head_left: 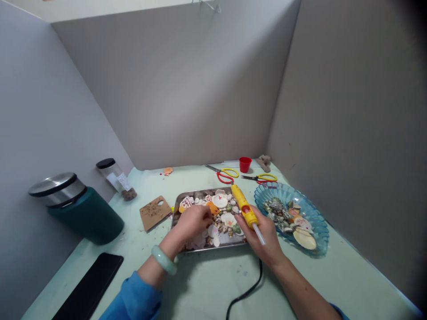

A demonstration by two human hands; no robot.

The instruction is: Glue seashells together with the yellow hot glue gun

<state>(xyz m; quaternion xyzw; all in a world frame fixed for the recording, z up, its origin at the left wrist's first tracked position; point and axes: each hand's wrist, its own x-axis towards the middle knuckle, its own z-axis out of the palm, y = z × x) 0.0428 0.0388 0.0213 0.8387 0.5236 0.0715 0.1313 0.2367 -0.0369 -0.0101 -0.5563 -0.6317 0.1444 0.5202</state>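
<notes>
My right hand (267, 242) is wrapped round a yellow hot glue gun (237, 194), with a clear glue stick (259, 234) poking out of its back end toward me. The gun's nozzle points away, over the far right part of a metal tray (210, 249). Inside this tray lie many shells, among them a white scallop shell (228, 219) and an orange shell (212, 207). My left hand (194, 221) is over the tray's left half, fingers curled together in a pinch beside the orange shell. Whatever its fingertips may hold is hidden.
A blue scalloped dish (318, 222) of shells stands at right. Behind the tray are scissors (227, 174), pliers (258, 178) and a red cup (245, 165). Leftward are a brown board (151, 218), a jar (115, 178), a green flask (88, 218) and a black cord (247, 293) in front.
</notes>
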